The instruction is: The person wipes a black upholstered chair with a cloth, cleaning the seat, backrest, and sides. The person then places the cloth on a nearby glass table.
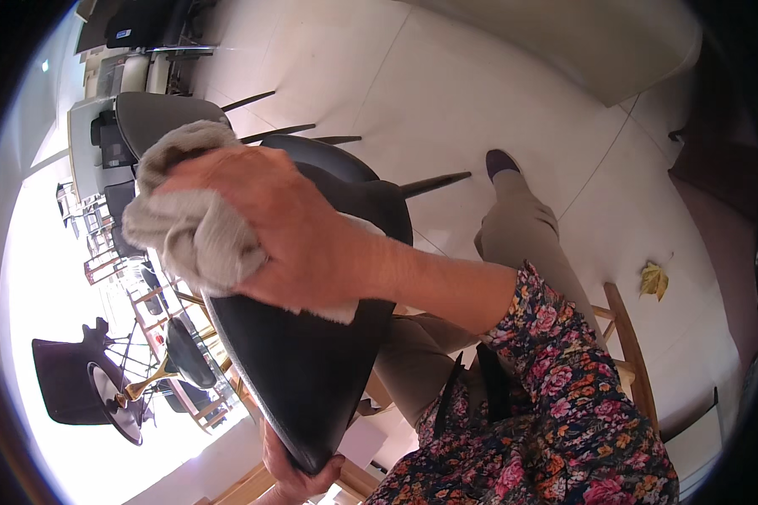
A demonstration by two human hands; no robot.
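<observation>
A crumpled beige-grey cloth (208, 240) is bunched in my right hand (303, 233), which is slightly blurred. The hand lies over a black chair (297, 372) with a smooth dark surface, and pale cloth also shows under the wrist. The cloth hides part of the chair's edge. At the bottom, my left hand (297, 483) grips the chair's lower corner, its thumb on one side and fingers on the other. The chair is tilted before my legs.
A grey chair (164, 117) and another black seat (322, 158) stand just beyond. Dark tapered chair legs (439, 183) reach over the tiled floor (429, 82). A wooden frame (631, 353) stands at right, near a yellow leaf (654, 281). More chairs, including a dark armchair (66, 379), appear at left.
</observation>
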